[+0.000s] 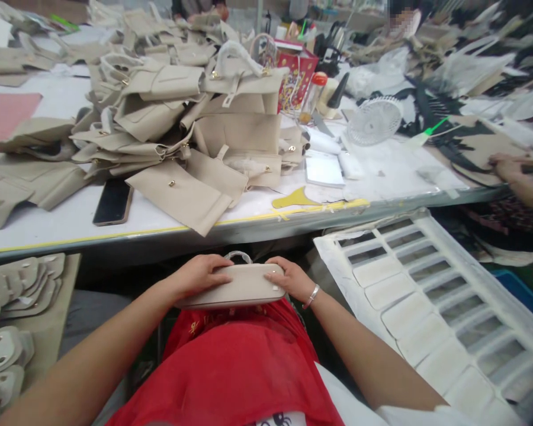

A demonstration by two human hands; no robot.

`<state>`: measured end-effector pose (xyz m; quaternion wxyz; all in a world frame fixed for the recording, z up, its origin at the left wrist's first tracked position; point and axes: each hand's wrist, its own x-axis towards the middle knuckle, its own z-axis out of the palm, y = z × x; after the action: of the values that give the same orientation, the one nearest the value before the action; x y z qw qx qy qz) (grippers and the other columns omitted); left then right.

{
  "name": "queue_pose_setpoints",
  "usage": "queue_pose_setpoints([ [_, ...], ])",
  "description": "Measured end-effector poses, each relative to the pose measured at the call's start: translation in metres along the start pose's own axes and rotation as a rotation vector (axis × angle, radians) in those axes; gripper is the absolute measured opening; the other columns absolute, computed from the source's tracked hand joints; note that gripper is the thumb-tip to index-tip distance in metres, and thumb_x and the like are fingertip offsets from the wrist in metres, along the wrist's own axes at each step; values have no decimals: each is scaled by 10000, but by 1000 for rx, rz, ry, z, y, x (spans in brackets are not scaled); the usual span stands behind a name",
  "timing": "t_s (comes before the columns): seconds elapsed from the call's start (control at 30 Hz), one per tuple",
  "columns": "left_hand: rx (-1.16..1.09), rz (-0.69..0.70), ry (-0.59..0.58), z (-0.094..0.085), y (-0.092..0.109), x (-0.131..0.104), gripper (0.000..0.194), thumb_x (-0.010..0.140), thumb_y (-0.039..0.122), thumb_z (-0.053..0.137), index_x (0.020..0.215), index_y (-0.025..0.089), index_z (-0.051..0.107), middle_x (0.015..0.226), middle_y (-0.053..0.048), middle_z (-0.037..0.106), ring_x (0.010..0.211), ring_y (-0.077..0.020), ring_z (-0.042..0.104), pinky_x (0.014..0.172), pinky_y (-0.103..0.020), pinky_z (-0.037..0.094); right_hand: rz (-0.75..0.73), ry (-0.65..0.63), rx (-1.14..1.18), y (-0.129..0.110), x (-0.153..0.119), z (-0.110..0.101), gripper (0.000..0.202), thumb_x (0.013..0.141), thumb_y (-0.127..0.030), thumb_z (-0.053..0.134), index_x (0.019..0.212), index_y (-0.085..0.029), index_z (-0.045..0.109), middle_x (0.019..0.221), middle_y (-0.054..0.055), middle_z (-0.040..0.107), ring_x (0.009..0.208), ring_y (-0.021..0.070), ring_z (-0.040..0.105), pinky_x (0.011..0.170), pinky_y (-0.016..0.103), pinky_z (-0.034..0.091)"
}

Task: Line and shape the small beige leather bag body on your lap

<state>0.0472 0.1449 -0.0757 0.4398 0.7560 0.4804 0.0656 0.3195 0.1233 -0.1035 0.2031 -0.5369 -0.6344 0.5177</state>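
Note:
A beige handbag (244, 286) rests on my lap, its long flat side facing up and a wrapped handle (238, 255) arching at its far edge. My left hand (203, 276) grips the bag's left end, fingers lying across the top. At the right end my right hand (292, 277) holds it, thumb over the surface beside small metal studs. The fingers behind the bag are hidden. A red apron (235, 367) covers my lap beneath it.
Beige bag pieces (160, 130) pile on the white table (44, 222), near a phone (112, 202) and white fan (375, 120). A slatted rack (426, 302) with pale panels stands right; cut pieces (2, 349) lie left. A co-worker's hand (510, 167) is at far right.

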Motion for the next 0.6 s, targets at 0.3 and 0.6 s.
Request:
queue_pose_setpoints([
  [0.3,-487,-243,108,-9,-71,-69,696,668,557,621,1219,145,521,1205,-71,578,1116,-260,516,973,-346,398,-61,-77,117,14,-11,-7,440,792,-372,553,1175,-159,508,1130,67,573,1010,187,524,901,331,408],
  [0.6,-434,-147,179,-2,-60,-78,642,705,508,594,1192,100,505,1114,-93,615,1008,-237,567,883,-329,450,41,-48,-155,-7,-5,-9,421,681,-393,648,1013,-141,592,862,48,659,762,179,604,696,290,473],
])
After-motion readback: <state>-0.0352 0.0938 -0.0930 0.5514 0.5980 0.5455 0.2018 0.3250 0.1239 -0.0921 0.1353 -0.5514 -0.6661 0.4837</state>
